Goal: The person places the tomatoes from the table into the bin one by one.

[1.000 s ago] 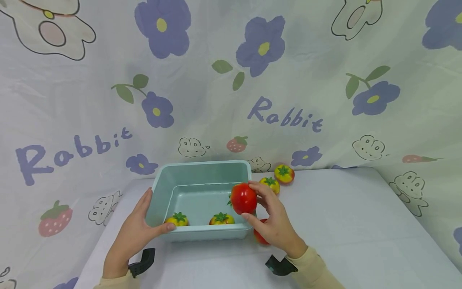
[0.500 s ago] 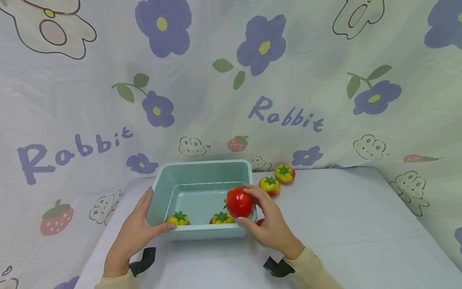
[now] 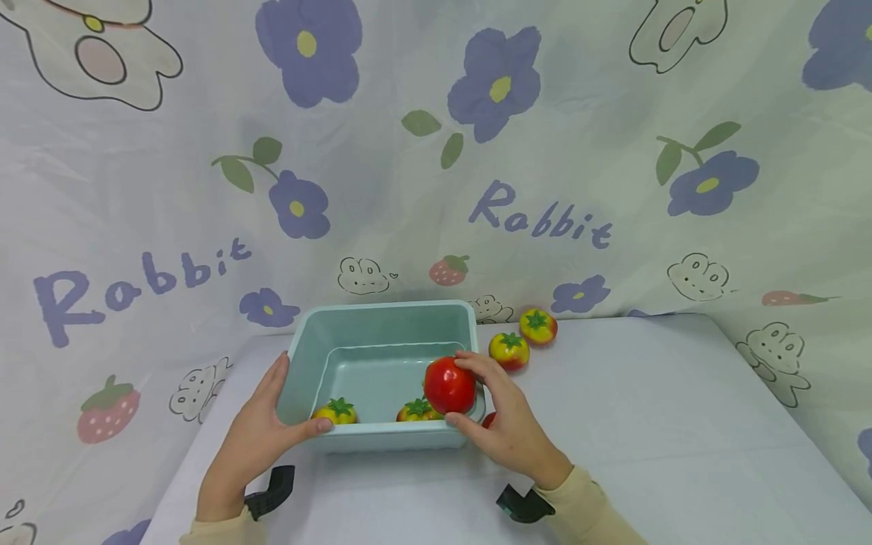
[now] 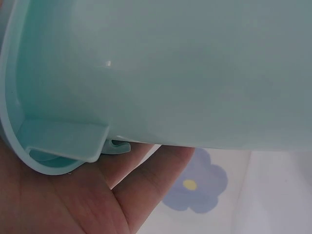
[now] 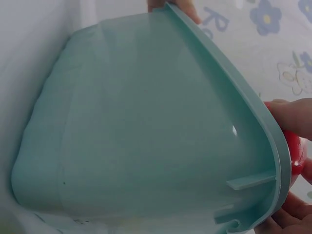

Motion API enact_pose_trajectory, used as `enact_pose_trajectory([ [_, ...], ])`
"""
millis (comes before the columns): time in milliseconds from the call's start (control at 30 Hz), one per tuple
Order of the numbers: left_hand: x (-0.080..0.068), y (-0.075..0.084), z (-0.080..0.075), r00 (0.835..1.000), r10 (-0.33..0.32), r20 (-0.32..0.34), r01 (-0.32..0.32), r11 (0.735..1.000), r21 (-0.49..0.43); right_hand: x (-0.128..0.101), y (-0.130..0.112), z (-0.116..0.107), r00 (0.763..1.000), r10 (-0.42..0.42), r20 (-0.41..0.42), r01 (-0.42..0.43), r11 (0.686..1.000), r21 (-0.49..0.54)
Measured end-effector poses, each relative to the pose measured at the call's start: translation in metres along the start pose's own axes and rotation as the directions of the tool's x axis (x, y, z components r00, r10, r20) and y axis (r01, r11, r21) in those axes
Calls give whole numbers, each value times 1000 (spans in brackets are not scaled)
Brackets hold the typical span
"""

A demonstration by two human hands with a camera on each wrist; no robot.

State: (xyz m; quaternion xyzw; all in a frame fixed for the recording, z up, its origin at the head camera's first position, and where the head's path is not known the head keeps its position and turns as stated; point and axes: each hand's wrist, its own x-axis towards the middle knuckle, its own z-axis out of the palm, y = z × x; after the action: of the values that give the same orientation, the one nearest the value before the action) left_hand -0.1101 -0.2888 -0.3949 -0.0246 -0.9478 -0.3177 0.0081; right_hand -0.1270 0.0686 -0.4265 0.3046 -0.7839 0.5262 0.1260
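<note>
A pale teal plastic bin (image 3: 371, 428) stands on the white table, with two yellow-red toy tomatoes (image 3: 335, 411) showing along its near wall. My left hand (image 3: 255, 439) holds the bin's near left corner, thumb over the front rim and fingers along the left side; the left wrist view has the palm against the bin's corner (image 4: 170, 73). In my right hand (image 3: 511, 424) is a shiny red tomato (image 3: 450, 385), pinched between thumb and fingers above the bin's near right corner. From the right wrist, the bin wall (image 5: 146, 107) hides much of that tomato (image 5: 294, 153).
Beyond the bin's right side, a yellow tomato with a green calyx (image 3: 509, 352) lies beside another tomato (image 3: 538, 327) farther back. Another red tomato (image 3: 488, 419) is mostly covered by my right hand. A printed rabbit-and-flower cloth (image 3: 381, 189) hangs behind the table.
My right hand has carried the red tomato slightly left and down at the bin's right end. My left hand has stayed on the bin's corner.
</note>
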Motion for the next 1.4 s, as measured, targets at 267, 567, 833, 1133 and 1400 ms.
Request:
enact_pose_trajectory([
  [267,0,0,0,1000,-2,3,2,1000,-5,-1,-1,-5,999,-26,32,29,997,-78],
  [567,0,3,0,1000,-21,14,21,1000,-3,1,-2,-16,1000,-28,3,28,995,-91],
  [833,-1,3,0,1000,-25,14,25,1000,-4,3,1,-29,999,-22,-45,19,998,-64],
  [1133,0,2,-2,1000,7,6,-7,1000,-4,-2,5,-36,996,4,-84,-9,998,-58],
  [1400,0,1,-1,1000,14,3,-14,1000,-19,-14,14,-43,997,50,-67,-54,996,-67],
])
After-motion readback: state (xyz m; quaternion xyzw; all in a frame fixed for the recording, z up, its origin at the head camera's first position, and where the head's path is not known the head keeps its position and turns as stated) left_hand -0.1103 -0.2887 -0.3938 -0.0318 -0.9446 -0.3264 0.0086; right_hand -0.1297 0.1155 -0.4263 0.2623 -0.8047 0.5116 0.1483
